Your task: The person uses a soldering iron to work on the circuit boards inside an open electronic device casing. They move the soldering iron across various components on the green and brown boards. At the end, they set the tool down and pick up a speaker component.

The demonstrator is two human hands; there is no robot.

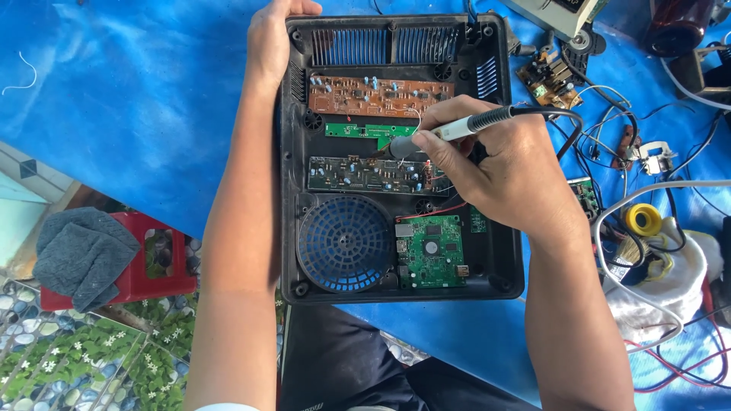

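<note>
An opened black plastic device case (502, 259) lies on a blue sheet, showing a brown circuit board (373, 96), a small green strip board (358, 130), a dark board (358, 174), a green square board (432, 251) and a round blue speaker grille (345, 243). My left hand (270, 42) grips the case's far left corner. My right hand (495, 167) holds a soldering iron (476, 123) like a pen, its tip down near the middle boards beside a small grey round part (401, 146).
Loose circuit boards (550, 80), tangled wires (609, 129), a yellow tape roll (644, 219) and white cloth (670, 289) crowd the right side. A red stool (145, 278) with grey cloth (80, 255) stands at lower left on tiled floor.
</note>
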